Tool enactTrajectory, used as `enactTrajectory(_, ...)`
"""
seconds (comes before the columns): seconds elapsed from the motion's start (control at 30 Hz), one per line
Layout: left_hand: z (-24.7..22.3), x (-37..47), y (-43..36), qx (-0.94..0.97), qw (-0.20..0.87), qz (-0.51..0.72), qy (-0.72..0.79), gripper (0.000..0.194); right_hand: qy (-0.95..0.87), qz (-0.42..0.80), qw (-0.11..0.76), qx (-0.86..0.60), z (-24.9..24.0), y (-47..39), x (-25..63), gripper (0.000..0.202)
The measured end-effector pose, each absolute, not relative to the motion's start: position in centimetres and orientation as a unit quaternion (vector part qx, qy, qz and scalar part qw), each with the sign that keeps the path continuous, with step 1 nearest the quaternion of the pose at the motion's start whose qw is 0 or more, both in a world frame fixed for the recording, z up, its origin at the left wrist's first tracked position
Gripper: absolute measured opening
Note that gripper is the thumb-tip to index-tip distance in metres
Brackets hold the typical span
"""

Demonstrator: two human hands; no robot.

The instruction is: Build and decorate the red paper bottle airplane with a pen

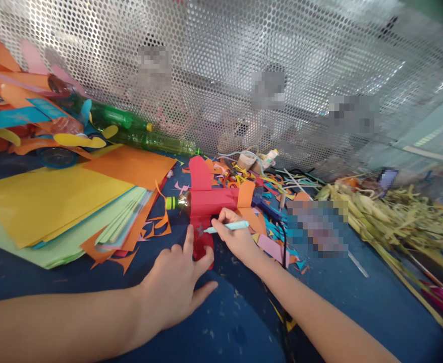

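Note:
A plastic bottle (184, 201) with a yellow-green cap lies on its side, wrapped in red paper (216, 200). One red paper wing (200, 174) points away from me and another (203, 252) points toward me; an orange paper piece (246, 195) is at the bottle's right end. My right hand (236, 237) grips a light blue marker (231, 227), its tip at a greyish star-like mark on the near wing. Fingers apart, my left hand (179, 277) rests with its fingertips at that wing's left side and lower part.
Coloured paper sheets (55, 201) are stacked on the left, near paper-decorated bottles (40, 116). Green bottles (142, 133) lie along the perforated metal panel (214, 60). Paper scraps (229, 174), a blue glue gun (269, 209) with a black cord, and dried husks (380, 222) lie rightward.

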State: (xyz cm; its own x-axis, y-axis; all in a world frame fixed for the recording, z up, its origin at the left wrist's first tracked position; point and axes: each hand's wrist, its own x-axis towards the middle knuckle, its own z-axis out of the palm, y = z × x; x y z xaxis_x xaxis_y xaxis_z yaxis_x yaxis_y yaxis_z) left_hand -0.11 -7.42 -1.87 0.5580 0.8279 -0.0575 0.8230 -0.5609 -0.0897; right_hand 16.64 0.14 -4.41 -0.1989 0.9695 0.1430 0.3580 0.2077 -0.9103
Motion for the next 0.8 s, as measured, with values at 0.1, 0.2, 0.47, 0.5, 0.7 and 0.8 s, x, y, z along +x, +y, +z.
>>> enactTrajectory(0.1,-1.94,-0.13,-7.38,-0.882,0.029,0.045,-0.469,0.05,-0.672,0.39,0.39,-0.494,-4.4,0.11,16.71,0.029)
enactTrajectory(0.2,-1.99,-0.14,-7.34,-0.88,0.018,0.046,-0.473,0.05,-0.674,0.381,0.395,-0.494,-4.47,0.15,16.79,0.029)
enactTrajectory(0.47,-1.93,-0.06,-7.44,-0.882,0.029,0.042,-0.468,0.049,-0.671,0.368,0.396,-0.507,-4.57,0.24,16.74,0.03)
enactTrajectory(0.5,-1.94,-0.06,-7.43,-0.883,0.031,0.042,-0.467,0.05,-0.671,0.367,0.397,-0.507,-4.57,0.25,16.74,0.03)
enactTrajectory(0.7,-1.86,-0.05,-7.37,-0.882,0.031,0.046,-0.467,0.05,-0.668,0.374,0.397,-0.506,-4.55,0.32,16.73,0.029)
enactTrajectory(0.8,-1.84,-0.05,-7.41,-0.884,0.031,0.045,-0.465,0.049,-0.67,0.373,0.397,-0.504,-4.59,0.33,16.75,0.03)
